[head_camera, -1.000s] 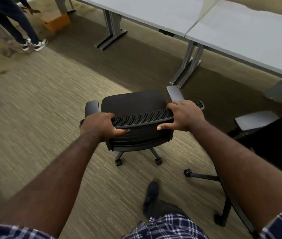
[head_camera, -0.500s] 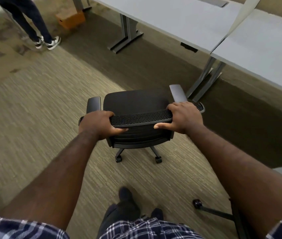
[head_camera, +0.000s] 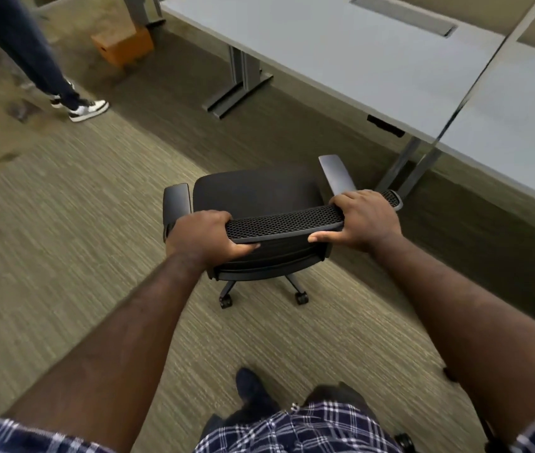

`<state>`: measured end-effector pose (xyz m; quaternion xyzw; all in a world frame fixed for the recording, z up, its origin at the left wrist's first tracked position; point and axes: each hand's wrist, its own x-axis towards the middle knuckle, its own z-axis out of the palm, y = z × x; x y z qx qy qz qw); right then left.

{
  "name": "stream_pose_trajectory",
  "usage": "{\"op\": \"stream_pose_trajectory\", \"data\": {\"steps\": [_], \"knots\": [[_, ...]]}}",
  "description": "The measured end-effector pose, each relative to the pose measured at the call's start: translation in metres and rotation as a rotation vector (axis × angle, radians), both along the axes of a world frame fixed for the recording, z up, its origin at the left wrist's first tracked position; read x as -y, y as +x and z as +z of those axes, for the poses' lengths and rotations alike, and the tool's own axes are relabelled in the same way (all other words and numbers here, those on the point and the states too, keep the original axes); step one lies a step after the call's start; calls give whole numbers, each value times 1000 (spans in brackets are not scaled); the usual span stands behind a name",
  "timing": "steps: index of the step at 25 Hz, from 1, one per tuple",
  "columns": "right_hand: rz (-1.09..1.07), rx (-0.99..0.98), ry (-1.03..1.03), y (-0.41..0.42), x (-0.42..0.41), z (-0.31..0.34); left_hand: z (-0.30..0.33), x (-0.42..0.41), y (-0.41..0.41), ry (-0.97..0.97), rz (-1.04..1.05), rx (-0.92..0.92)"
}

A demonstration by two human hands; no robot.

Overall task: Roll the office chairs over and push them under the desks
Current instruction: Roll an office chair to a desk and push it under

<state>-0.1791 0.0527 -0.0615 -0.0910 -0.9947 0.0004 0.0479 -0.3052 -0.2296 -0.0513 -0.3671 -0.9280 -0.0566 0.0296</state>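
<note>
A black office chair (head_camera: 256, 194) on castors stands on the carpet in front of me, its seat facing a row of grey desks (head_camera: 341, 50). My left hand (head_camera: 204, 238) grips the left end of the chair's mesh backrest top. My right hand (head_camera: 365, 219) grips the right end of the same backrest. The chair's front sits a short way from the nearest desk edge, by the metal legs (head_camera: 409, 168) where two desks meet.
Another person's legs and sneakers (head_camera: 79, 107) are at the upper left. An orange box (head_camera: 124, 45) lies on the floor beyond them. A desk foot (head_camera: 236, 93) rests on the darker carpet strip. A castor of another chair (head_camera: 403, 439) shows at the bottom right.
The chair has rolled with both hands on its backrest toward the desks and to the left. The second chair at the right has slid almost out of view.
</note>
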Motion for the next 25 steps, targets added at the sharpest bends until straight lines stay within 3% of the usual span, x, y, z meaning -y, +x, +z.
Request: {"op": "stream_pose_trajectory", "data": {"steps": [17,25], "knots": [[-9,5,-35,-305,-79,7,0,-82,-304,-11,52,22],[-105,3,-36,-420,-95,3,-1,-106,-440,-18,-48,-22]]}}
